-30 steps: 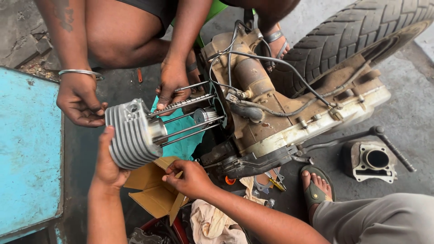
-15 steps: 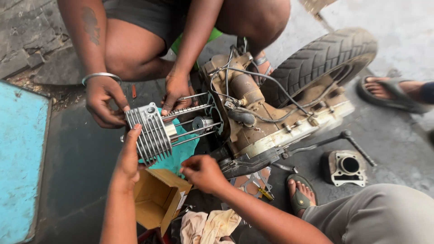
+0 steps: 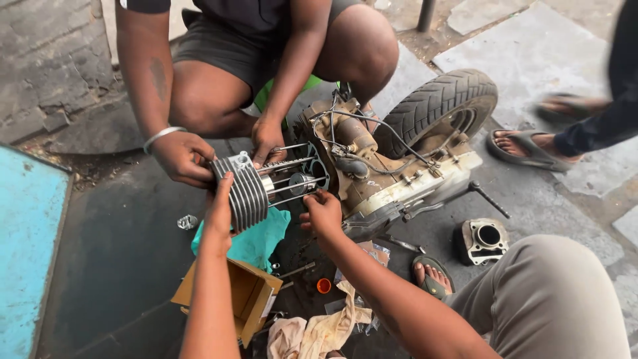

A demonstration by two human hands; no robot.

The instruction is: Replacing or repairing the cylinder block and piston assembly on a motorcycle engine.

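Observation:
A finned grey metal cylinder (image 3: 244, 191) hangs on long studs (image 3: 292, 174) that stick out of a scooter engine (image 3: 372, 166). My left hand (image 3: 219, 209) presses flat against the near side of the cylinder's fins. My right hand (image 3: 321, 213) grips at the lower stud beside the engine case. A squatting person across from me holds the cylinder's far side with one hand (image 3: 181, 158) and the upper studs with the other hand (image 3: 267, 141). The piston (image 3: 296, 183) shows between the studs.
A rear tyre (image 3: 435, 103) is attached to the engine. Below lie a teal cloth (image 3: 256, 239), an open cardboard box (image 3: 232, 296), rags (image 3: 312, 332) and a small orange cap (image 3: 323, 286). A spare cylinder (image 3: 482, 240) sits right. A sandalled foot (image 3: 525, 147) stands nearby. A blue panel (image 3: 30, 252) is left.
The camera view has shifted and drawn back. The cylinder sits a little closer to the engine along the studs. My right hand has risen from below the engine up to the studs.

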